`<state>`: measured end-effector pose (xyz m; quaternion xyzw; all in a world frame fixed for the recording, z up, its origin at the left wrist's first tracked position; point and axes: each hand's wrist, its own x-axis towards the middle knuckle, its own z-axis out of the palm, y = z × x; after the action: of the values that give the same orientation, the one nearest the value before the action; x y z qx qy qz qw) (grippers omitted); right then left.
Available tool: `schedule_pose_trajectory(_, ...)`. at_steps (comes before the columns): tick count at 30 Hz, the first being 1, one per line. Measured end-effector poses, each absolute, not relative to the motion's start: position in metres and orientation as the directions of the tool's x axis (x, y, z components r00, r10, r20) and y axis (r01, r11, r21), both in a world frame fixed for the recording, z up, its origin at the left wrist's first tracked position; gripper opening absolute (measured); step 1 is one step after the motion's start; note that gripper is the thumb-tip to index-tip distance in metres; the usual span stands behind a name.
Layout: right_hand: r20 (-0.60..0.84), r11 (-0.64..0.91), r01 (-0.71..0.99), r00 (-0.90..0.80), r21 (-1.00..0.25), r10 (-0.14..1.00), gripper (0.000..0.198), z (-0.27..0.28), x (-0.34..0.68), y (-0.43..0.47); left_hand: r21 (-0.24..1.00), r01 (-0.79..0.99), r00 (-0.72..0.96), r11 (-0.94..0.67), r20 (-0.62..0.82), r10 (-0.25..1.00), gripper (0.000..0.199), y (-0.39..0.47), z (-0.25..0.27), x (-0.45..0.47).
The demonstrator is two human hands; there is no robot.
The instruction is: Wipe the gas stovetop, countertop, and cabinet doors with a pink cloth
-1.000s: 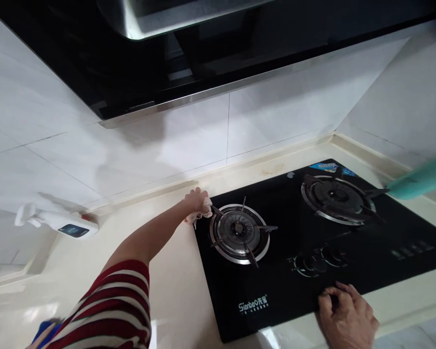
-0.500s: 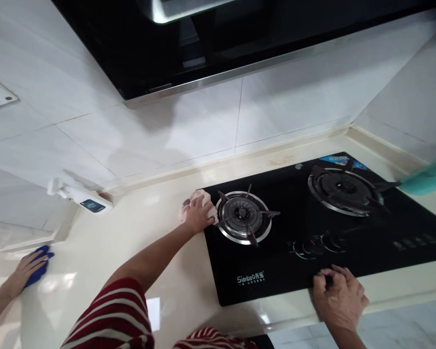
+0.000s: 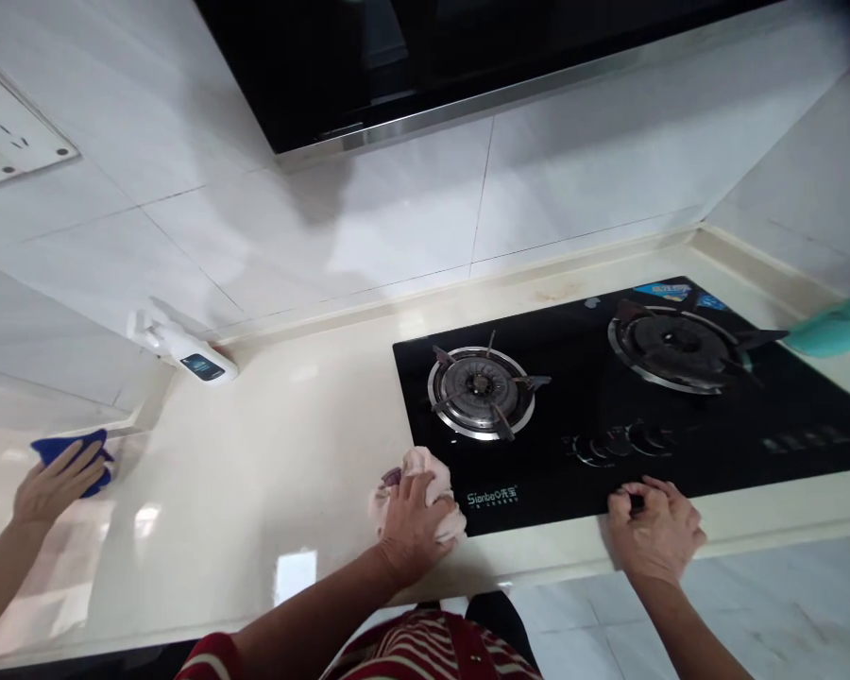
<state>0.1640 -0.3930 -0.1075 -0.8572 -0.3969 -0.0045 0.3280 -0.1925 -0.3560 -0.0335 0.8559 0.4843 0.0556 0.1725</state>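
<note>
My left hand (image 3: 416, 531) is closed on a pale pink cloth (image 3: 432, 472), pressed at the front left corner of the black glass gas stove (image 3: 538, 463). The cloth bunches out past my fingers and lies partly on the counter. My right hand (image 3: 655, 531) rests at the stove's front edge with its fingers curled in, below the control knobs (image 3: 620, 444). Nothing shows in it. Behind my left hand is the left burner (image 3: 480, 389) with its metal ring and pan supports; the right burner (image 3: 676, 348) sits farther back.
A co-worker's hand (image 3: 46, 493) presses a blue cloth (image 3: 103, 453) at the far left. On the cream counter (image 3: 290, 453), a white spray bottle (image 3: 188, 349) leans by the wall. A teal object (image 3: 840, 323) is at the right. The black range hood (image 3: 467, 66) overhangs the stove.
My left hand has drawn the pink cloth along the stove's left edge toward me. The co-worker's hand and blue cloth have shifted slightly. My right hand stays at the stove's front edge.
</note>
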Motion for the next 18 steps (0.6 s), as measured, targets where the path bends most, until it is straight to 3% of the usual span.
schedule_pose_trajectory(3,0.28,-0.459,0.688,0.681,-0.563,0.677,0.034,-0.11,0.167,-0.391,0.54,0.737,0.527,-0.405,-0.085,0.846,0.035,-0.369,-0.029,-0.194)
schedule_pose_trajectory(5,0.294,-0.439,0.69,0.675,-0.575,0.677,0.033,-0.112,0.169,-0.39,0.778,0.589,0.46,-0.219,-0.099,0.883,0.031,-0.369,-0.026,-0.198)
schedule_pose_trajectory(7,0.311,-0.41,0.683,0.676,-0.604,0.669,0.033,-0.111,0.17,-0.391,0.931,0.363,0.365,0.025,-0.167,0.916,0.037,-0.363,-0.024,-0.202)
schedule_pose_trajectory(9,0.336,-0.382,0.657,0.7,-0.651,0.63,0.032,-0.104,0.162,-0.395,0.958,0.203,0.315,0.2,-0.258,0.913,0.039,-0.354,-0.021,-0.203)
schedule_pose_trajectory(13,0.35,-0.234,0.591,0.703,-0.772,0.619,0.032,-0.071,0.121,-0.405,0.935,0.023,0.35,0.355,-0.34,0.873,0.041,-0.337,-0.014,-0.187)
schedule_pose_trajectory(16,0.317,-0.06,0.48,0.663,-0.875,0.678,0.03,-0.041,0.081,-0.405,0.948,0.109,0.402,0.298,-0.317,0.859,0.046,-0.329,-0.011,-0.167)
schedule_pose_trajectory(18,0.331,0.026,0.447,0.622,-0.894,0.709,0.03,-0.028,0.057,-0.402,0.945,0.297,0.393,0.136,-0.251,0.885,0.047,-0.327,-0.011,-0.16)
